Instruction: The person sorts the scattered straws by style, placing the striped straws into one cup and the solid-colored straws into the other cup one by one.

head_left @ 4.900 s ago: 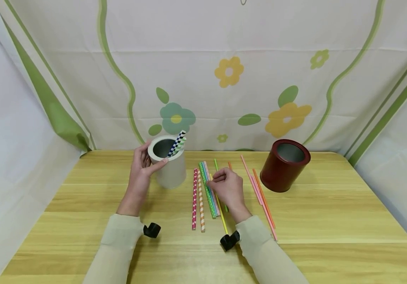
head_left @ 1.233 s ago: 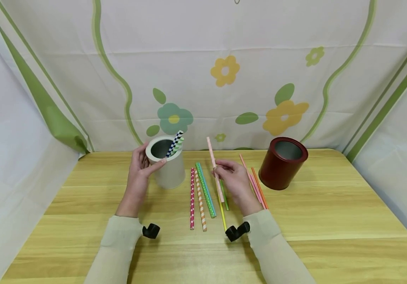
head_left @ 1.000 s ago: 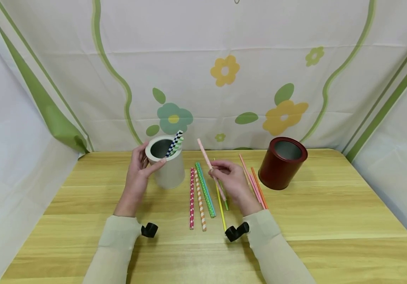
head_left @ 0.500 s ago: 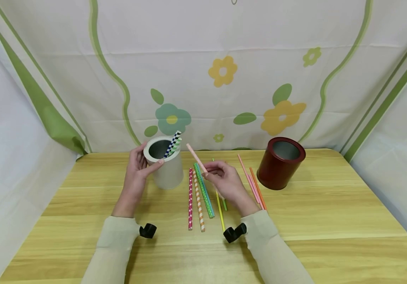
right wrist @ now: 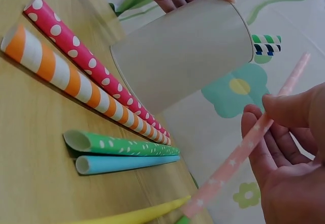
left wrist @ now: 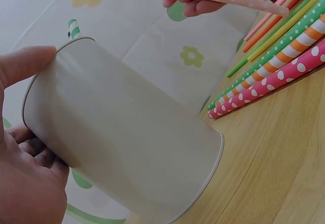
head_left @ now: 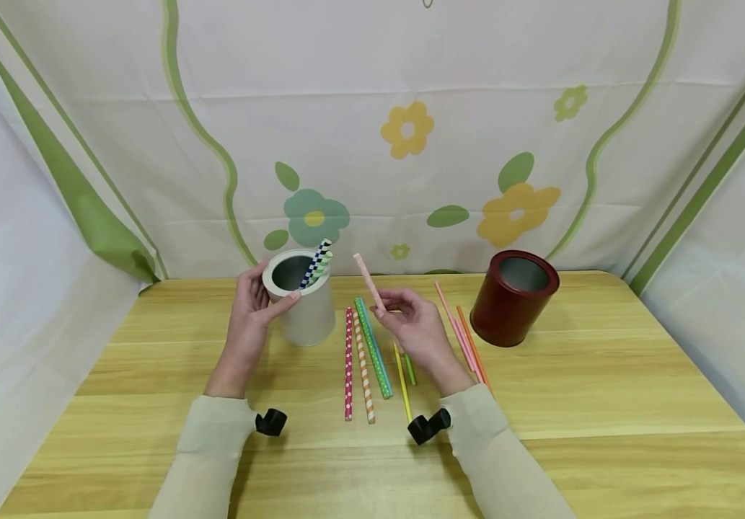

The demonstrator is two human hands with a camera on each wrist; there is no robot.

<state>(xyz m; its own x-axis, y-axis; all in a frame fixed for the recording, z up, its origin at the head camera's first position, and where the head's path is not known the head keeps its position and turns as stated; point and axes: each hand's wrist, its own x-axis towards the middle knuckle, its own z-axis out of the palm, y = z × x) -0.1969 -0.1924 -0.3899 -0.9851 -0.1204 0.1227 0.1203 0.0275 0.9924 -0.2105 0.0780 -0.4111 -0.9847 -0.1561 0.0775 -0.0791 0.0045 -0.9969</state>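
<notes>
My left hand (head_left: 242, 324) grips the white can (head_left: 310, 317) at its upper left, thumb at the rim and fingers round the far side. Two paper straws, one blue-and-black checked (head_left: 316, 263) and one green-striped (head_left: 323, 268), lean out of the can. Between the thumb and fingers of my right hand (head_left: 419, 335) is a pale pink paper straw with white stars (right wrist: 231, 165). It is held above the table, tilted, its upper end pointing toward the can but apart from it.
On the table lie a pink dotted straw (head_left: 349, 367), an orange-striped straw (head_left: 364, 367), a green dotted straw (head_left: 373, 349), a blue straw (right wrist: 127, 164) and a yellow straw (head_left: 403, 382). Pink and orange straws (head_left: 472, 349) lie further right, beside a dark red can (head_left: 508, 310).
My right hand, earlier down among the straws, has picked up the pale pink straw and brought it left toward the white can. My left hand has kept its grip on the can.
</notes>
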